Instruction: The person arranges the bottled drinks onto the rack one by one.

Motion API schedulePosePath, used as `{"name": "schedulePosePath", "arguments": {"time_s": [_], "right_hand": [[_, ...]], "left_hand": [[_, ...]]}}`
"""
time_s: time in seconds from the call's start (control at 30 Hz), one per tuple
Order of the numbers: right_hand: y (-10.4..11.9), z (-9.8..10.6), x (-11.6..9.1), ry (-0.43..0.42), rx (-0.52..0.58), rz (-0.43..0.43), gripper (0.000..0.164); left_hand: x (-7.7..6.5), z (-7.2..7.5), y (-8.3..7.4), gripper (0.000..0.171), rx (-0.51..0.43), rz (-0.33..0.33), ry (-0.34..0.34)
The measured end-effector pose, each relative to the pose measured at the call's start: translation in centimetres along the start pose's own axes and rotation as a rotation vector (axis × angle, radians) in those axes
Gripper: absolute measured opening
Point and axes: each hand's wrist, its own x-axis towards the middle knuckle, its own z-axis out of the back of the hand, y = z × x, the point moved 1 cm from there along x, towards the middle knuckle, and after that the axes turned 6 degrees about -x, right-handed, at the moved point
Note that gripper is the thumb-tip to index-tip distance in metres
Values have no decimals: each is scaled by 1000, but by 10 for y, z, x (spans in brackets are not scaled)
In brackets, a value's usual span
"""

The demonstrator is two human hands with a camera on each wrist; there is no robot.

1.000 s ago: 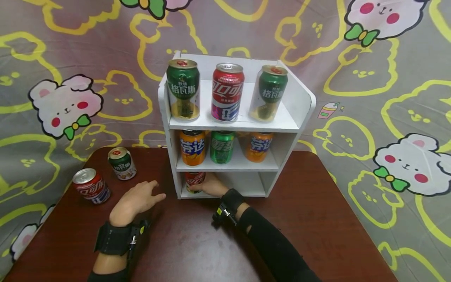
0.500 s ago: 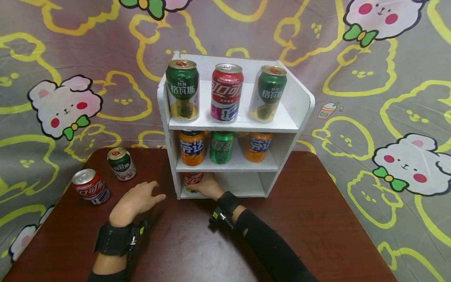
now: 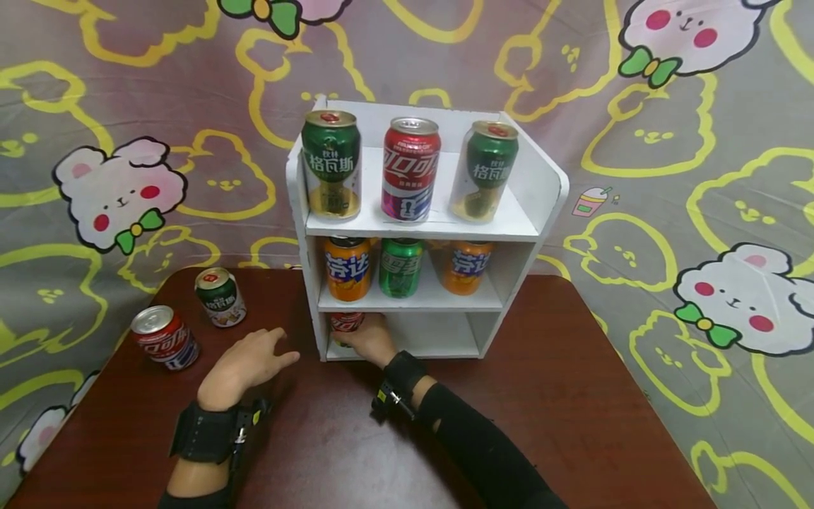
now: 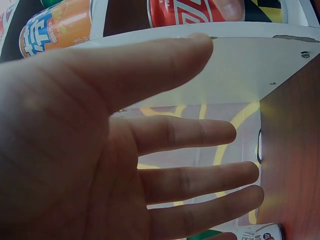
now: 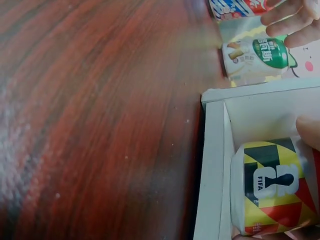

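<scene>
My right hand [image 3: 374,341] reaches into the bottom level of the white shelf and grips a red cola can [image 3: 347,322] near the left side wall. In the right wrist view the can [image 5: 275,187] stands upright on the shelf board, its lower part patterned yellow, black and red. My thumb [image 5: 310,132] lies along its side; most of the other fingers are hidden behind it. My left hand [image 3: 244,364] is held over the table left of the shelf, holding nothing, its fingers [image 4: 185,137] extended and spread in the left wrist view.
Another red cola can [image 3: 165,338] and a green-and-white can [image 3: 220,297] stand on the table [image 3: 343,438] at left. The top shelf holds two green cans and a red can [image 3: 410,170]; the middle shelf bears two orange soda cans [image 3: 347,270] around a green can [image 3: 401,268].
My right hand and the cola can have shifted slightly left along the bottom shelf, toward its left wall. The left hand has stayed in place.
</scene>
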Motion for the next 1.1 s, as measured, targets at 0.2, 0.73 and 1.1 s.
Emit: {"name": "schedulePosePath", "arguments": {"time_s": [0.2, 0.73, 1.1], "right_hand": [[-6, 7, 7, 154, 140, 63, 68], [-16, 19, 18, 359, 119, 27, 78], [-13, 9, 13, 272, 104, 41, 63]], "left_hand": [[1, -1, 1, 66, -10, 6, 8], [2, -3, 2, 68, -17, 9, 18], [4, -4, 1, 67, -2, 0, 18]]}}
